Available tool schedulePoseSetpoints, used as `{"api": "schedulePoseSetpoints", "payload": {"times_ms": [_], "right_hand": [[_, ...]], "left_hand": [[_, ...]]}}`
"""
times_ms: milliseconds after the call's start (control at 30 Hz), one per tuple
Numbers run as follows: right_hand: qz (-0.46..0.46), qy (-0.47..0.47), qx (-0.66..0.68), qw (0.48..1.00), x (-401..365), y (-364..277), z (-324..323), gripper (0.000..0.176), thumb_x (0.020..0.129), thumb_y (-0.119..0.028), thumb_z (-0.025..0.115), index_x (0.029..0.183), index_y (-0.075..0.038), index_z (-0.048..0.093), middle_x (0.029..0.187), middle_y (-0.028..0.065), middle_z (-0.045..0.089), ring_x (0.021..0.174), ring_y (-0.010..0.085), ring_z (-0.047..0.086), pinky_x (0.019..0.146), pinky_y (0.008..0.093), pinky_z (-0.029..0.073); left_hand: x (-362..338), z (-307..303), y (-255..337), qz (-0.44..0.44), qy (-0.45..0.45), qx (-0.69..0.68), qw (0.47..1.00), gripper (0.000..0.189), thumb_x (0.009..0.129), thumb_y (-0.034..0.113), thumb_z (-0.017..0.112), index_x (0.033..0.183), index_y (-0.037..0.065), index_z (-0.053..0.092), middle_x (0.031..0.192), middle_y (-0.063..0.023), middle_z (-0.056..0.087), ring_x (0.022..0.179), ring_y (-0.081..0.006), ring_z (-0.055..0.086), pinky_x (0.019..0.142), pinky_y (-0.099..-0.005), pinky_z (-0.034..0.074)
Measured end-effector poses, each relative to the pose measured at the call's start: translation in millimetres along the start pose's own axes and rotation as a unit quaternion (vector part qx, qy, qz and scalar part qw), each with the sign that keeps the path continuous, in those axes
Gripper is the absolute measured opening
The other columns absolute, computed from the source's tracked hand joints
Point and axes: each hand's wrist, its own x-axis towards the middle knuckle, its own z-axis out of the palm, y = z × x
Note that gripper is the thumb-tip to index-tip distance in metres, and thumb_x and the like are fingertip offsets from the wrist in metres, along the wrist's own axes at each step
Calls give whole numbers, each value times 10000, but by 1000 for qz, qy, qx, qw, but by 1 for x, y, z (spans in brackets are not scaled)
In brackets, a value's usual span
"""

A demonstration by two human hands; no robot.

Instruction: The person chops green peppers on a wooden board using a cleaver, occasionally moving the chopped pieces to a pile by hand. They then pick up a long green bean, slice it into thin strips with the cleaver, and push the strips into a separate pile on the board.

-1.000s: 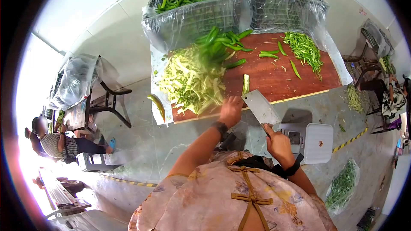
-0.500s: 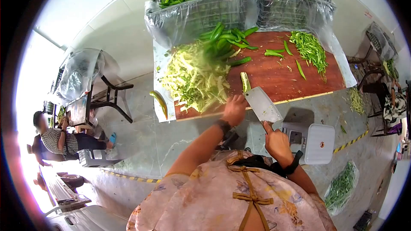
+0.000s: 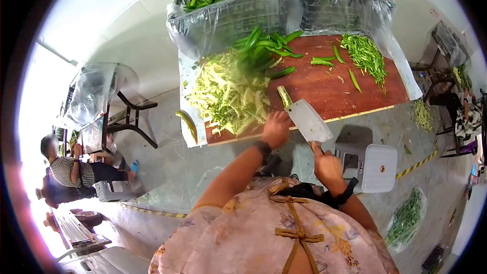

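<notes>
Cut green pepper [image 3: 284,96] is lying near the front edge of the red-brown board [image 3: 335,91], its pale side showing.
The left hand [image 3: 276,128] is resting with curled fingers just beside the pepper's near end; whether it is pinching the flesh, I cannot tell. The right hand [image 3: 329,170] is gripping the cleaver [image 3: 310,122] by its handle, the blade's far corner sitting close to the pepper. The pepper is looking light and crisp, probably stiff along its length but liable to snap or bruise under hard pressure, its skin likely slick. Its near end is offering the best hold, fingertips tucked back from the blade; the cleaver is seeming heavier, best held by the handle.
</notes>
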Motion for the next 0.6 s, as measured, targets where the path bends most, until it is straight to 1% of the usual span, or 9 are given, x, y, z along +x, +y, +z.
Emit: {"api": "schedulePoseSetpoints", "payload": {"times_ms": [33,100,167,233,267,333,400,533,600], "right_hand": [[0,1,2,1000,0,1,0,468,856,-119,507,1324,-121,490,713,215,589,565,369,596,536,454,487],[-8,6,-6,1000,1,3,1,468,854,-110,498,1321,-126,493,710,215,587,552,372,592,518,452,482],[-5,7,-3,1000,11,2,6,472,850,-116,507,1321,-127,492,706,213,584,562,374,595,526,458,482],[-2,8,0,1000,17,2,12,476,846,-122,515,1322,-128,492,701,210,581,572,376,598,533,463,482],[0,1,9,1000,19,3,14,482,843,-129,525,1323,-133,491,704,210,581,583,379,599,542,471,481],[3,-6,17,1000,19,9,14,488,840,-135,534,1325,-139,490,707,210,580,593,382,600,551,479,479],[-5,2,44,999,15,13,11,495,837,-145,549,1328,-149,488,722,214,586,607,386,598,569,489,478],[-10,-6,37,999,20,21,16,490,833,-139,554,1320,-150,497,723,214,587,599,388,590,568,488,476],[-31,27,31,999,41,18,20,483,828,-136,562,1308,-151,511,711,213,583,599,385,588,568,483,477]], "left_hand": [[0,1,-3,-6,-25,-17,1000,194,734,111,547,892,104,660,970,-67,551,982,-258,512,839,-407,398],[2,0,-3,-6,-23,-3,1000,186,741,114,549,889,103,661,966,-68,555,983,-259,514,841,-408,399],[4,-1,0,-9,-22,10,1000,178,749,117,551,887,102,662,963,-69,559,984,-261,517,844,-409,399],[7,-4,0,-66,-59,7,996,176,762,126,558,901,105,663,965,-69,566,987,-260,521,853,-409,399],[8,-5,0,-66,-59,7,996,176,762,126,558,901,105,663,965,-69,566,987,-260,521,853,-409,399],[9,-6,0,-48,-30,-11,998,177,761,141,569,906,102,663,972,-69,574,991,-260,526,861,-409,399],[8,-6,0,-45,-33,2,998,178,759,143,570,904,101,664,979,-66,576,998,-255,527,864,-411,399],[8,-3,-3,-36,-58,46,997,186,757,147,568,908,107,668,1004,-59,581,1012,-242,527,873,-413,395],[5,-2,-3,-26,-42,25,998,196,759,144,564,920,114,671,1015,-54,580,1015,-238,526,878,-414,393]]}}
